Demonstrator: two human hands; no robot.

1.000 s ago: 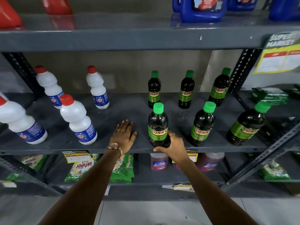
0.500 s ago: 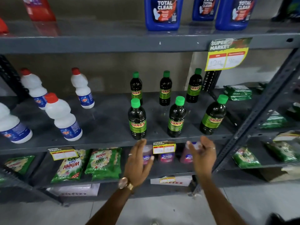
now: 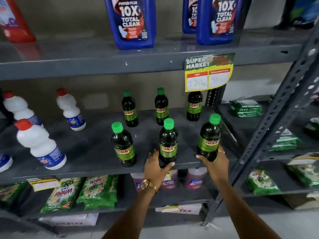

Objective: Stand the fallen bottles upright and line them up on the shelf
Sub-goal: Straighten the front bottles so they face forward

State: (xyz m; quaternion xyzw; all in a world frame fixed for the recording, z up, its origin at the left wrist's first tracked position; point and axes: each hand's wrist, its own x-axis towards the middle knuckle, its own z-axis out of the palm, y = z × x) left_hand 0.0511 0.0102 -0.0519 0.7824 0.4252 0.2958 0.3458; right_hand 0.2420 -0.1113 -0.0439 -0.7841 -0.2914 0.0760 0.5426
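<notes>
Six dark plastic bottles with green caps and green "SUNNY" labels (image 3: 168,144) stand upright in two rows on the grey metal shelf (image 3: 86,152); above them blue jugs reading "10X TOTAL CLEAN" (image 3: 132,23) and a yellow "SUPER MARKET" price tag (image 3: 208,73). The left hand (image 3: 156,168) has its fingers (image 3: 151,156) spread loosely around the base of the front middle bottle; the right hand (image 3: 215,163) wraps the base of the front right bottle (image 3: 209,137).

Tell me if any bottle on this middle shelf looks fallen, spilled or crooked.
Nothing stands out: the six green-capped bottles stand upright in two rows of three, no spill visible. The right hand holds the front right bottle.
</notes>
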